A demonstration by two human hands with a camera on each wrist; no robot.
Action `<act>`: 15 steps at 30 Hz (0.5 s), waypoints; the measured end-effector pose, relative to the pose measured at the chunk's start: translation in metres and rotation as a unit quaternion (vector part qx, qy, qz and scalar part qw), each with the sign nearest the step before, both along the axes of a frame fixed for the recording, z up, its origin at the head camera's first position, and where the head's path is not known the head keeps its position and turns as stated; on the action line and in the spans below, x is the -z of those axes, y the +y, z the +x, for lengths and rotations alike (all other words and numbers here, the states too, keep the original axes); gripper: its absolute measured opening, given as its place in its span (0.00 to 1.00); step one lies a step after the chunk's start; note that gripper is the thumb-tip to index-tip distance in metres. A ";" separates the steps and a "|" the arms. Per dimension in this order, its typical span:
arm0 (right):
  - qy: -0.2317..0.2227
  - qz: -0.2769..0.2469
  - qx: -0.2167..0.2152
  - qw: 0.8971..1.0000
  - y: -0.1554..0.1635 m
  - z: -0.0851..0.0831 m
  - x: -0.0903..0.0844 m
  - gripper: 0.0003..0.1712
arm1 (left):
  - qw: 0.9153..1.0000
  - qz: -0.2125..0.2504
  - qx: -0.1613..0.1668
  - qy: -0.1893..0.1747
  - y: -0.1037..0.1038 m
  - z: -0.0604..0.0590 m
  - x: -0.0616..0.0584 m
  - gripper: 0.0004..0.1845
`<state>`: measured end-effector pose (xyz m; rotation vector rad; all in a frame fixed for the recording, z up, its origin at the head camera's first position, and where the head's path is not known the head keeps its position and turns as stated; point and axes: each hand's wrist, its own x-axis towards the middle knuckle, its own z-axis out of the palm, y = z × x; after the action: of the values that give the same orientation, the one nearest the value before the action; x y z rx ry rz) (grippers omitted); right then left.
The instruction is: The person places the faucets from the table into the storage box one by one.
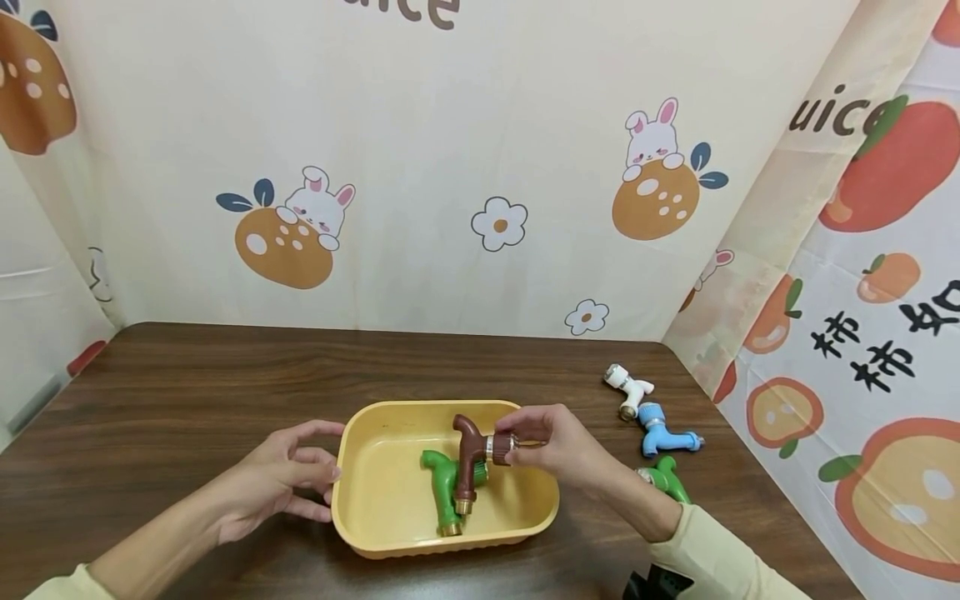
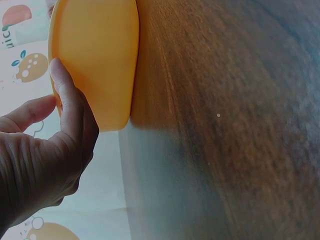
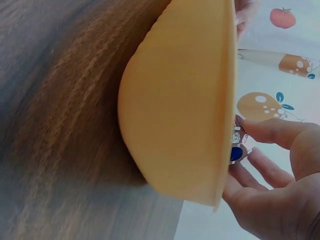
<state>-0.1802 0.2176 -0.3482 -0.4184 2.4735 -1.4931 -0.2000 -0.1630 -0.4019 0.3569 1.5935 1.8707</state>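
Note:
My right hand (image 1: pixel 558 446) pinches a dark brown tap (image 1: pixel 470 462) at its ribbed end, above the right half of a yellow plastic basin (image 1: pixel 375 500). Under it, partly covered, a green tap (image 1: pixel 444 492) lies in the basin. In the right wrist view the basin's wall hides most of the brown tap, and a blue spot on its end (image 3: pixel 237 154) shows between the thumb and fingers. My left hand (image 1: pixel 288 475) rests its loosely bent fingers against the basin's left rim. Its thumb and fingertip meet that rim in the left wrist view.
To the right on the dark wooden table (image 1: pixel 225 375) lie a white tap (image 1: pixel 630 388), a blue tap (image 1: pixel 663 432) and another green tap (image 1: pixel 666 478), partly behind the right forearm. Printed curtains (image 1: pixel 420 125) hang behind the table and at its sides.

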 end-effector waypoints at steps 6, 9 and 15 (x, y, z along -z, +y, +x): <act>-0.006 -0.014 -0.004 1.000 -0.001 -0.004 0.004 0.20 | 1.000 0.003 -0.001 -0.001 0.000 0.000 0.000 0.40; -0.014 -0.023 -0.003 1.000 -0.002 -0.006 0.005 0.21 | 1.000 0.004 -0.003 -0.002 0.001 0.000 0.000 0.40; -0.061 -0.048 0.000 0.997 -0.003 -0.012 0.004 0.23 | 1.000 0.002 -0.002 -0.002 0.001 0.000 0.000 0.41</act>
<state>-0.1922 0.2145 -0.3521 -0.3340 2.3153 -1.5916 -0.1995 -0.1624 -0.4016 0.3521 1.5883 1.8769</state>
